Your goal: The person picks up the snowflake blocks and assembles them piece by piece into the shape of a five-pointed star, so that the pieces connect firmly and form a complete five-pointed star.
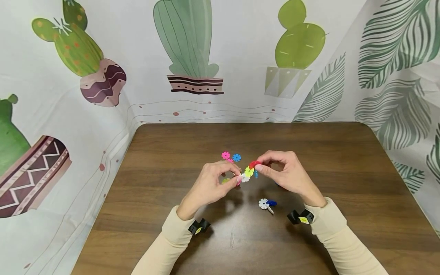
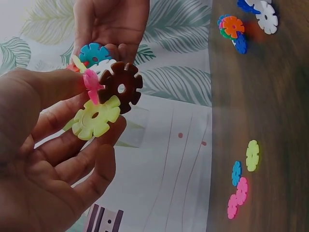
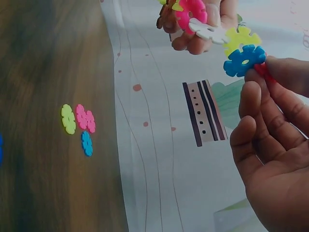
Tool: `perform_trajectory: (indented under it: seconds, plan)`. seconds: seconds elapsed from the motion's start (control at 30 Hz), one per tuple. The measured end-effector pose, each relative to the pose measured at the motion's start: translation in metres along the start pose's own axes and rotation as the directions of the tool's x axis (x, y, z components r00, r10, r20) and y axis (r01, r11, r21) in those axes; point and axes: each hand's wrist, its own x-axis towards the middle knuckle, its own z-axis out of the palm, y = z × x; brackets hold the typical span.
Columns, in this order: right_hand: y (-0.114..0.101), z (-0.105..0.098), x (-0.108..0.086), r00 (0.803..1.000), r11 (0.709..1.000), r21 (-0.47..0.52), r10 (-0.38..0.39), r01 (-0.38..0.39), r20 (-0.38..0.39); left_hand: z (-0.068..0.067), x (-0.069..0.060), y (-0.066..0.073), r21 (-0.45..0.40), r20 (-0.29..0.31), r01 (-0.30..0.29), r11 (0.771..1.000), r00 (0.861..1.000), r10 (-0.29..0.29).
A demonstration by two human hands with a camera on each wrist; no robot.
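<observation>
Disc chain [image 1: 245,177], several colours seemingly joined already, is up over the counter [image 1: 172,145], my left hand [image 1: 214,179] pinching its pink disc [image 2: 91,86], my right hand [image 1: 289,173] the red disc [image 1: 254,164]. Loose pink discs [image 1: 225,155], a blue disc [image 1: 236,157] and a white-and-blue group [image 1: 263,204] lie separate, so not everything's joined. Both hands pinched narrow, forearms [image 1: 165,242] angled inward.

In the head view, the right hand's grip [image 1: 290,172] hides most of a cluster whose orange notched plastic disc [image 2: 233,27] shows in the left wrist view; it also covers part of the red notched plastic disc [image 1: 253,164]. The brown notched plastic disc [image 2: 118,88] cannot be made out behind the left hand's grip [image 1: 213,181]. The brown wooden bench [image 1: 233,261] loses its near edge to the frame; any marking on the right yellow wrist label [image 1: 304,220] is too small to read.
</observation>
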Motion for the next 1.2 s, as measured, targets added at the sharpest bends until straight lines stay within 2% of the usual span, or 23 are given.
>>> perform_trajectory:
  seconds: [0.23,0.47,0.57,0.73,0.87,1.03,1.2]
  plan:
    - [-0.0001,0.0016,0.0002,1.000,1.000,0.003,-0.024,0.024,0.007,0.0006,-0.0004,0.0030,-0.032,0.003,-0.003,0.999,1.000,0.004]
    - [-0.0015,0.0030,-0.0013,1.000,0.999,0.042,-0.001,0.000,0.031,0.0019,-0.0012,0.0032,-0.080,-0.001,-0.013,0.997,1.000,0.013]
    - [-0.0023,0.0030,-0.0014,0.999,0.999,0.053,-0.002,0.000,0.038,0.0026,-0.0010,0.0032,-0.091,-0.004,-0.040,0.995,0.999,0.040]
    - [-0.0013,0.0016,-0.0026,0.998,1.000,0.011,-0.011,0.010,0.059,0.0029,-0.0009,0.0028,-0.108,0.008,-0.096,0.989,0.995,0.098]
    - [-0.0018,0.0004,-0.0037,0.997,0.999,0.032,-0.013,0.011,0.074,0.0041,-0.0012,0.0015,-0.139,0.007,-0.144,0.980,0.989,0.147]
    - [-0.0025,0.0005,-0.0040,0.996,0.997,0.075,-0.034,0.028,0.081,0.0077,-0.0016,-0.0002,-0.149,-0.029,-0.204,0.967,0.979,0.202]
    - [-0.0008,0.0017,-0.0053,0.996,0.996,0.078,-0.042,0.036,0.082,0.0100,-0.0020,0.0008,-0.147,-0.070,-0.212,0.966,0.977,0.204]
